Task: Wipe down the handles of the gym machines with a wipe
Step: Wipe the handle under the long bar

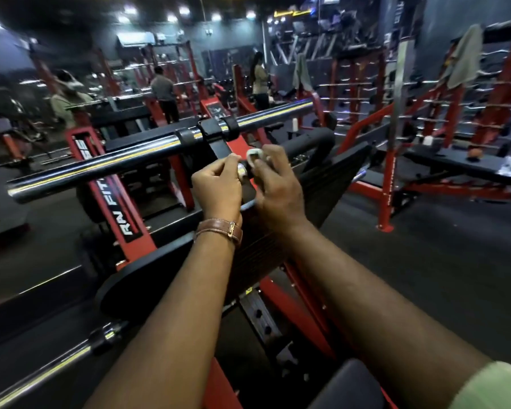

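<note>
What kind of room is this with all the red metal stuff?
It looks like a gym. A long steel bar crosses a red and black exercise machine, more red racks stand behind, and a padded bench sits to the right.

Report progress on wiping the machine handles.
Done: nothing shows as wiped; no handle looks visibly cleaned. In hand: the left hand and right hand pinch a small white item, possibly the wipe or its container, in front of the chrome bar; neither hand touches the bar. Left: the bar and the red machines behind.
</note>
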Tool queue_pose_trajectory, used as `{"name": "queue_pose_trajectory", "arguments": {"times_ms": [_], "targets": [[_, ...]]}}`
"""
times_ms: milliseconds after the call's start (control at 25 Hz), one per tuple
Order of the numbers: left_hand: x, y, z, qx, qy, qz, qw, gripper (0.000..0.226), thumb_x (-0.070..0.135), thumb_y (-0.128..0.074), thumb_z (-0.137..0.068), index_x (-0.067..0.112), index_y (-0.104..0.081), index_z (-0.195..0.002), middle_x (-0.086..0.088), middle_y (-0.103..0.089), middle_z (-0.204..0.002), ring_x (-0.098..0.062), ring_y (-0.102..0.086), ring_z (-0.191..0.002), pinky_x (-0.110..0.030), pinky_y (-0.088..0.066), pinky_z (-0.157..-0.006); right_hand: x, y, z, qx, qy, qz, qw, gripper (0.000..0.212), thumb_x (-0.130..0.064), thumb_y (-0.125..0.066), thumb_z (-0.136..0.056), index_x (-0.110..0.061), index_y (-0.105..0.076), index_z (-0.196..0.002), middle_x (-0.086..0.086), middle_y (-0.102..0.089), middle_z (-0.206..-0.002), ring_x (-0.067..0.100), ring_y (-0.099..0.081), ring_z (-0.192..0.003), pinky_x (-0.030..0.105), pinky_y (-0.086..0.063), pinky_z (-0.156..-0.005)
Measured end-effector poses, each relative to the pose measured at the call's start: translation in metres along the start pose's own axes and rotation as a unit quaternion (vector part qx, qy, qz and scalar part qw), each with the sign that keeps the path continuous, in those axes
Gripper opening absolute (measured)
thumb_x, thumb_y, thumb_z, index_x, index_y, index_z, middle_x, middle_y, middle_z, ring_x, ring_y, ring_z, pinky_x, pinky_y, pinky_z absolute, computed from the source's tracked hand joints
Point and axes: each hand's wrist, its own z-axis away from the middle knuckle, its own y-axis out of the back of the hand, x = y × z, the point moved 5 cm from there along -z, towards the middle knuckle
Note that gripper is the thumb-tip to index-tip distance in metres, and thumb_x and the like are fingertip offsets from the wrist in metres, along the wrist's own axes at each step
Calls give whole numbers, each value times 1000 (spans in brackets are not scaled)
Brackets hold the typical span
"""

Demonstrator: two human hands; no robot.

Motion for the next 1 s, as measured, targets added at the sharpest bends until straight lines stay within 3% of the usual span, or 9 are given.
{"name": "queue_pose_trajectory", "arguments": {"times_ms": [160, 360, 480, 640, 680, 760, 840, 920, 1000], "targets": [[-5, -1, 2, 15, -19, 24, 999, 20, 10, -72, -80, 10, -74, -60, 4, -58, -52, -11, -49, -54, -25, -40, -55, 47, 24, -20, 167, -136, -38, 976, 20, 13, -53, -76, -4, -63, -81, 12, -54, -101, 27, -57, -88, 37, -50, -73], [-8, -5, 2, 26, -23, 46, 998, 17, 8, -72, -83, -2, -74, -70, 10, -55, -49, -3, -48, -49, -21, -40, -54, 23, 0, -5, 68, 55, 18, 996, 42, 12, -58, -76, 2, -68, -115, 16, -57, -120, 29, -61, -106, 37, -56, -89], [-9, -6, 4, 28, -10, 54, 998, 17, 7, -70, -86, 0, -76, -71, 9, -58, -52, -1, -51, -48, -18, -43, -55, 45, 20, -25, 143, -89, 17, 986, 25, 7, -55, -80, -2, -70, -99, 11, -54, -109, 26, -58, -92, 42, -56, -72], [-12, -3, 0, 25, -7, 48, 998, 30, 15, -71, -86, 15, -70, -56, 5, -59, -58, -6, -52, -54, -27, -44, -58, -18, -2, 12, 80, 84, -23, 993, 23, 2, -63, -84, 4, -68, -107, 16, -59, -110, 25, -59, -96, 29, -53, -81], [-12, -3, 0, 20, -6, 46, 999, 30, 16, -71, -86, 15, -70, -56, 2, -61, -59, -8, -54, -55, -29, -45, -60, -12, 4, 9, 88, 85, -14, 992, 24, 1, -61, -85, 2, -69, -108, 14, -58, -110, 24, -59, -93, 30, -53, -79], [-11, -1, -1, 5, -7, 33, 999, 26, 16, -71, -87, 14, -74, -61, -2, -67, -63, -7, -59, -58, -29, -51, -67, 24, 21, -6, 165, -37, 10, 986, 22, 0, -55, -85, -1, -71, -100, 11, -58, -101, 25, -58, -84, 38, -54, -72], [-9, 0, -1, -2, -8, 19, 1000, 24, 17, -71, -87, 13, -76, -64, -2, -70, -65, -8, -63, -61, -31, -56, -79, 51, 21, -11, 212, -205, -22, 955, 19, -4, -53, -87, -1, -70, -94, 12, -58, -95, 27, -59, -81, 42, -54, -73], [-8, 1, -1, -2, -9, 15, 1000, 23, 19, -72, -87, 10, -78, -67, -1, -70, -64, -10, -65, -62, -32, -57, -80, 64, 13, -7, 225, -390, -160, 878, 19, -9, -52, -90, -1, -69, -94, 12, -61, -97, 24, -64, -81, 36, -56, -79], [-8, 2, -2, -3, -12, 9, 1000, 21, 21, -72, -87, 9, -78, -69, 0, -70, -62, -10, -66, -62, -32, -57, -77, 63, 6, -4, 243, -555, -384, 697, 19, -5, -52, -94, -6, -62, -78, 8, -60, -77, 15, -63, -58, 28, -56, -57]]}}
